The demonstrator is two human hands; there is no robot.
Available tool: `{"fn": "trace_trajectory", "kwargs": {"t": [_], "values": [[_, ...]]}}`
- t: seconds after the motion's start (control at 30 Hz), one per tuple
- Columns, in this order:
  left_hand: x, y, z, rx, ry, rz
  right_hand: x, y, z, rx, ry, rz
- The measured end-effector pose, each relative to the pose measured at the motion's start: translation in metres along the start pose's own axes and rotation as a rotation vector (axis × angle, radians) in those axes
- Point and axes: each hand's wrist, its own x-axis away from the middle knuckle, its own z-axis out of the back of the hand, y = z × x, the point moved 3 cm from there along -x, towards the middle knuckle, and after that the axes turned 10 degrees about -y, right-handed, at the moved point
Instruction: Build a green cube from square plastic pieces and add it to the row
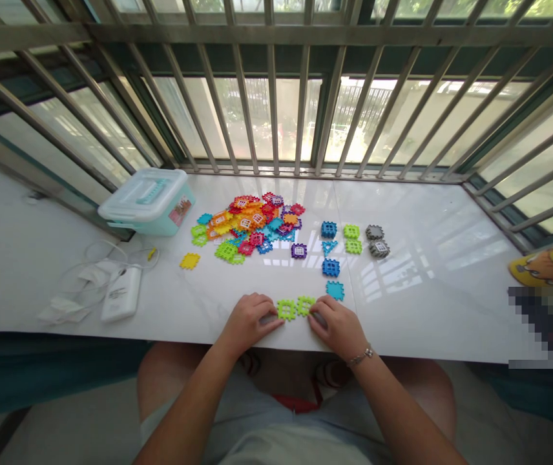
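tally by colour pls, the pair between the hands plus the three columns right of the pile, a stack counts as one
Near green pieces: 2
Column green stacks or pieces: 2
Blue stacks or pieces: 4
Grey stacks or pieces: 2
Total: 10

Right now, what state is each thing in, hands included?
Left hand: gripping the left green piece by its edge.
Right hand: gripping the right green piece by its edge.
Left green piece and right green piece: side by side; whether interlocked, unclear.
Storage box: lid on.
Piece heap: loose, jumbled.
Yellow piece: flat, apart from the heap.
White device: lying flat.
Bracelet: worn on the right wrist.
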Motion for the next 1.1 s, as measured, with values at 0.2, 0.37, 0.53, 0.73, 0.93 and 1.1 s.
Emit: {"fn": "trace_trajectory", "kwargs": {"t": [0.2, 0.37, 0.53, 0.73, 0.93, 1.1], "values": [[-0.0004, -0.0019, -0.0014, -0.035, -0.016, 0.013, -0.0009, 0.0008, -0.0009, 0.022, 0.001, -0.026], [-0.0013, -0.0012, -0.0010, -0.043, -0.040, 0.020, -0.0023, 0.0021, -0.0007, 0.016, -0.007, -0.027], [-0.0017, 0.0004, 0.0009, -0.024, -0.056, 0.027, -0.0032, 0.0015, 0.0018, -0.005, -0.013, -0.040], [-0.0025, 0.0014, 0.0015, -0.021, -0.077, 0.025, -0.0032, 0.0019, 0.0027, -0.017, -0.011, -0.031], [-0.0012, 0.0024, 0.0007, -0.039, -0.096, 0.026, -0.0024, 0.0023, 0.0029, -0.031, -0.002, -0.028], [0.0003, 0.0011, -0.0002, -0.038, -0.045, 0.058, -0.0026, 0.0025, 0.0031, -0.050, -0.003, -0.026]]}}
